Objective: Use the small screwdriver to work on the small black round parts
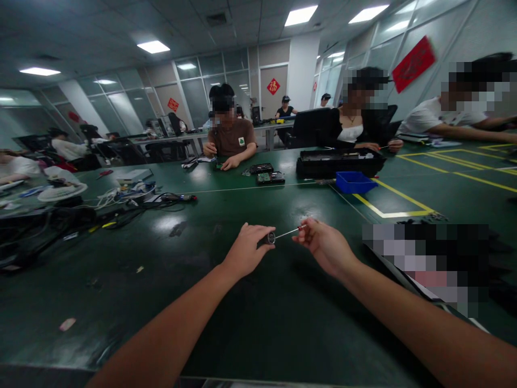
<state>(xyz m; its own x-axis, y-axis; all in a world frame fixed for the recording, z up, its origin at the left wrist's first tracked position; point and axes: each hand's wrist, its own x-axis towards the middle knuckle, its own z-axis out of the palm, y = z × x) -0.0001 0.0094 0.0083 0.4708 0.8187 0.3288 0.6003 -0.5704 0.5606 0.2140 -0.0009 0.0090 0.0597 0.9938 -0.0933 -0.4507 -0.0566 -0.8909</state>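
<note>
Between the thumb and fingers of my left hand [247, 249] is a small round dark part [271, 237] with a pale ring on its face. My right hand [323, 245] pinches the red handle [300, 228] of a thin screwdriver. Its metal shaft [286, 233] points left, and the tip is at or very near the round part; contact is too small to tell. Both hands are above the green table [242, 334].
Tangled cables [121, 207] lie at the left. Beyond my hands are circuit-board parts [270, 177], a blue bin [355, 182] and a long black housing [339, 163]. A blurred dark object [456, 258] stands at the right. Several people sit around.
</note>
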